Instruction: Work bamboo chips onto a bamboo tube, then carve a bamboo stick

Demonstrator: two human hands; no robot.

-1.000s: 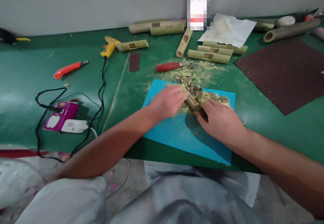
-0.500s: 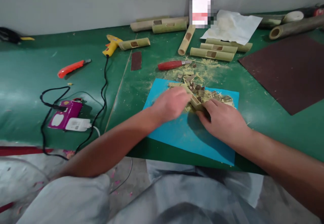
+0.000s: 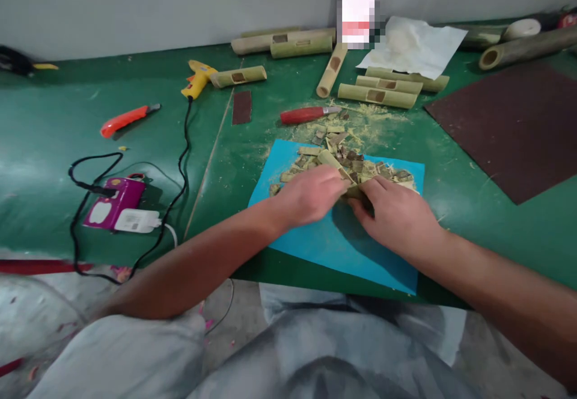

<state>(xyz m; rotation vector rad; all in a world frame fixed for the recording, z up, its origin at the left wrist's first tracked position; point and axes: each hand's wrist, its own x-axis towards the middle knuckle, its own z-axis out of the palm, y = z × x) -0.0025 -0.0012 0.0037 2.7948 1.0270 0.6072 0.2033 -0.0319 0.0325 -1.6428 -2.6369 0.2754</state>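
A short bamboo tube (image 3: 330, 160) with an opening cut in its side lies slantwise over the blue sheet (image 3: 311, 235). My right hand (image 3: 399, 210) grips its near end between thumb and fingers. My left hand (image 3: 313, 193) is closed, fingers pressed together over the tube's cut opening; whatever it pinches is hidden. Bamboo chips (image 3: 354, 163) and shavings lie around and behind the tube. Beyond them rests a red-handled knife (image 3: 303, 115).
Cut bamboo tubes (image 3: 378, 96) lie at the back near white paper (image 3: 408, 47). A dark brown sheet (image 3: 514, 134) is on the right. Leftward are a yellow glue gun (image 3: 198, 79), an orange utility knife (image 3: 128, 120), a strip of brown sandpaper (image 3: 242, 107) and a corded purple power strip (image 3: 115, 202).
My left hand has moved slightly right and toward me along the tube, uncovering more of its far end. My right hand keeps its grip in the same place.
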